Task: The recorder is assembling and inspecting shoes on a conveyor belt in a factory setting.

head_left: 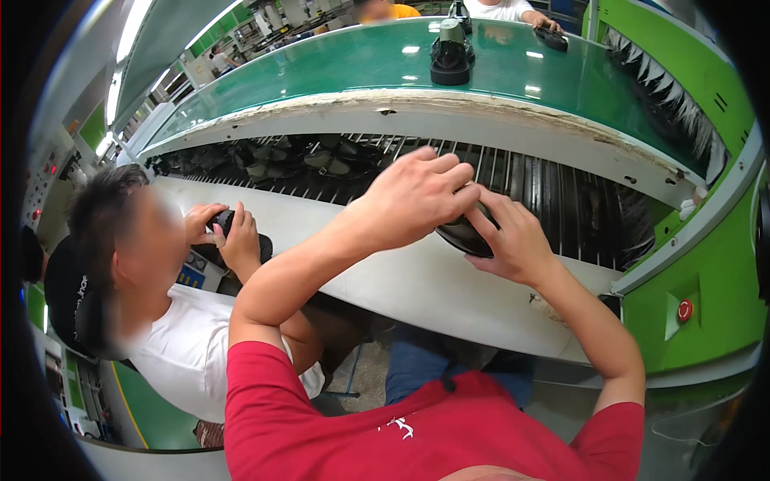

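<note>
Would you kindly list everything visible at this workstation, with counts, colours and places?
shoe: one, black, held between both hands over the white ledge
white ledge: one, white, below the roller rack
roller rack: one, dark bars, under the belt, with dark shoes at its left end
conveyor belt: one, green, upper level
shoe on stand: one, black, on the belt
red button: one, on the green housing at right
co-worker: one, white shirt, seated at left, holding a dark item
left hand: on top of the shoe
right hand: gripping the shoe from the right
</note>
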The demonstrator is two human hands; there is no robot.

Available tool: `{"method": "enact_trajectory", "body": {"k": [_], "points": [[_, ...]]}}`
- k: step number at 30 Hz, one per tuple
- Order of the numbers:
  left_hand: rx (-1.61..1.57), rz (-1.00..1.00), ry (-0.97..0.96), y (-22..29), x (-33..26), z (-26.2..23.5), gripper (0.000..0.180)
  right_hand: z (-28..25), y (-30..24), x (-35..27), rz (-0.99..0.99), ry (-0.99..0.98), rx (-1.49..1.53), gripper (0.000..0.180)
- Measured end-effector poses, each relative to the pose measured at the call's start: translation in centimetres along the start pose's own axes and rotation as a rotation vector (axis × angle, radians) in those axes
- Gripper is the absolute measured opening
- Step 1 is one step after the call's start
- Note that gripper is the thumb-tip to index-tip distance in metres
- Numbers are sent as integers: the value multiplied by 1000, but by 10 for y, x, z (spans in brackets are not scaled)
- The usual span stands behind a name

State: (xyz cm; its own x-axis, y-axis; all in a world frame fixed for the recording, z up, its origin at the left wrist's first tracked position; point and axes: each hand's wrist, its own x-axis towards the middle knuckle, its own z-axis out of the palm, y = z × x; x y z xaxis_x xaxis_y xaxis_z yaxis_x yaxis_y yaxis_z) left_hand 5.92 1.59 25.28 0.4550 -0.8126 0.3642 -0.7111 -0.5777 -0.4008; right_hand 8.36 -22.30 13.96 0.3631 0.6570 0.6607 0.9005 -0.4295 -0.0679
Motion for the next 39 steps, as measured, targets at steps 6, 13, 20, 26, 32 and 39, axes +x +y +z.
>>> {"method": "enact_trajectory", "body": {"k": [6,13,20,26,32,39], "points": [[163,9,770,-10,19,-88,53,-101,17,68,-39,320,-174,106],[-864,-182,812,86,35,87,31,-127,95,238,209,631,113,127],[-1107,-237,374,156,20,267,17,-96,372,342,346,612,-549,119],[-1101,-173,332,151,23,264,19,-9,534,302,745,-422,-629,87],[-1093,-218,362,146,24,270,17,-35,469,296,433,-527,-323,73],[-1049,-194,299,135,23,271,18,-75,208,201,398,-498,-139,69]]}}
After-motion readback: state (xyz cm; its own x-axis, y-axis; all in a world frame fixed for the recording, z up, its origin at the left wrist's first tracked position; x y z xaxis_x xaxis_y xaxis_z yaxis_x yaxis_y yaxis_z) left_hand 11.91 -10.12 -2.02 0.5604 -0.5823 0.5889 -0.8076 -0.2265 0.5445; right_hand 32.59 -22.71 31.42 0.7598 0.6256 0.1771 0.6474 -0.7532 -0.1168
